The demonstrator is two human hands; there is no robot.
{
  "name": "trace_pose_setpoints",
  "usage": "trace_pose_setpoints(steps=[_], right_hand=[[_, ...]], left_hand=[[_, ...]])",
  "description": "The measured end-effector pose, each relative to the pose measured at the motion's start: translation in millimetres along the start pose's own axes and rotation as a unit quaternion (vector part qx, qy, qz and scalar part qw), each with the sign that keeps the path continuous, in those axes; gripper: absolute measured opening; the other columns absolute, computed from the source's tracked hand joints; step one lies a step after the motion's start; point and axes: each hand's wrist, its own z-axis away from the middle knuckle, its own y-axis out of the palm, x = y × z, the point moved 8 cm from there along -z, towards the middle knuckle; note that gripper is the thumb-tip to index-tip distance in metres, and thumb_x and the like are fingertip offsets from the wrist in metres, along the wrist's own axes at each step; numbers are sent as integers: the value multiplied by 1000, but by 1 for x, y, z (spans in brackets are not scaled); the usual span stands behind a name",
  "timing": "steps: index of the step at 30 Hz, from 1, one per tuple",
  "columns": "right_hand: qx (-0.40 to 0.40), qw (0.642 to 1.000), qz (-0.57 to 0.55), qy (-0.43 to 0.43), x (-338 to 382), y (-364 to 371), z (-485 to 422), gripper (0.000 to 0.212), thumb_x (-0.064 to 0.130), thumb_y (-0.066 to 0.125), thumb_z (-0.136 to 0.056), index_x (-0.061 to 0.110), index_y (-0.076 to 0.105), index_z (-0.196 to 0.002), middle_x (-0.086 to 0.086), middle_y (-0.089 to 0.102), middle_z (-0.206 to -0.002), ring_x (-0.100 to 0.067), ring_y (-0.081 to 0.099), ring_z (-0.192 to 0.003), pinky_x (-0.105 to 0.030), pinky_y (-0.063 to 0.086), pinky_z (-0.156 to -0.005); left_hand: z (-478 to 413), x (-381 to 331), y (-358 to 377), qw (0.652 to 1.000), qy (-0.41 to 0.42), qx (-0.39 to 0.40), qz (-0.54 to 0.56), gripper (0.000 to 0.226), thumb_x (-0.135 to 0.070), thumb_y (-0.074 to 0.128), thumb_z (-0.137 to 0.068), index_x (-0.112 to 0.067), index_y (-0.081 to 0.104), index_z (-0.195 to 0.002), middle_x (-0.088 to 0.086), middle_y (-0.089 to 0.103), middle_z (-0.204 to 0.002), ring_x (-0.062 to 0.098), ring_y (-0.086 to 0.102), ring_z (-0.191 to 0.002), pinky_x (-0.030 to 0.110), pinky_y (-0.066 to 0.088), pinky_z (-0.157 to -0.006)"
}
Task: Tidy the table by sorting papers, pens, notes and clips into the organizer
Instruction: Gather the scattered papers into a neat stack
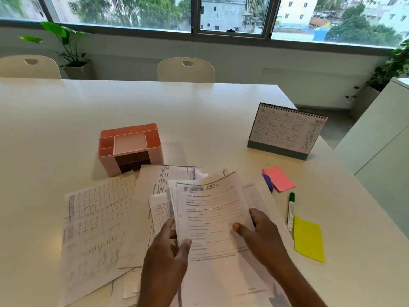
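Paper forms [212,209], fanned, are clamped thumb-over-fingers by the left hand [166,253] and right hand [263,235] above the table's [199,107] near edge; the pink organizer [130,147] stands farther back, left.

L hand [164,251] + R hand [261,233] pinch form stack [212,216] over loose papers [97,218]; pink organizer [130,147] behind.

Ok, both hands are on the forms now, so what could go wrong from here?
The forms are fanned unevenly, and the left hand and right hand pinch only their lower edges; sheets may slip out.
The organizer has small compartments, so full sheets likely won't fit flat.
The marker lies just right of the loose papers; sweeping them together could roll it away.
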Motion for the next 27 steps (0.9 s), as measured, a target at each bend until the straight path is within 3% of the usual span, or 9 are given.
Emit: trace_pose_setpoints(steps=[5, 9, 13, 16, 22, 24, 27], right_hand=[[38, 995, -86, 23, 6, 7, 1, 28, 24, 78, -93, 32, 65, -116, 16, 75, -111, -8, 71, -107, -29, 60, -89], [75, 988, -123, 50, 5, 10, -5, 41, 16, 82, -88, 33, 65, -121, 15, 77, -114, -11, 74, -108, -41, 61, -98], [82, 987, -133, 48, 6, 9, -6, 42, 8, 82, -87, 30, 67, -119, 11, 79, -112, -14, 75, -107, -43, 62, -98], [61, 987, -145, 34, 6, -9, -8, 40, 2, 81, -86, 25, 70, -117, 8, 80, -110, -16, 76, -106, -44, 62, -96], [-28, 993, -105, 50, -17, -79, -19, 40, 1, 84, -81, 24, 73, -112, 5, 81, -104, -21, 78, -97, -51, 61, -95], [-49, 994, -69, 61, -27, -95, -19, 40, 6, 85, -83, 26, 71, -114, 5, 80, -107, -21, 76, -97, -46, 61, -90], [-66, 995, -35, 68, -34, -105, -16, 43, 12, 86, -85, 22, 65, -121, 4, 73, -112, -23, 70, -101, -35, 54, -79]], left_hand=[[-2, 14, 1, 1000, -13, -15, -13, 64, -20, 75, -94, -38, 50, -151, -14, 67, -116, 2, 68, -95, 30, 59, -89], [-2, 13, 0, 1000, -12, -19, -13, 66, -20, 76, -94, -36, 50, -152, -13, 67, -118, 5, 68, -99, 35, 60, -94], [-2, 12, -2, 1000, -18, -15, 0, 66, -26, 76, -95, -35, 47, -154, -12, 66, -122, 11, 69, -103, 36, 61, -93], [-2, 8, -9, 999, -14, -29, -8, 65, -33, 75, -95, -34, 48, -154, -16, 65, -112, 5, 67, -86, 24, 56, -77], [-7, 8, -25, 997, 25, -58, -34, 55, -36, 75, -94, -34, 55, -146, -16, 63, -113, 10, 66, -79, 30, 61, -74], [-8, 9, -35, 994, 40, -88, -56, 50, -36, 76, -92, -37, 59, -139, -12, 65, -117, 14, 66, -94, 36, 60, -81], [-12, 13, -57, 966, 30, -172, -191, 54, -47, 78, -87, -35, 62, -138, -1, 65, -136, 30, 56, -125, 56, 49, -98]])
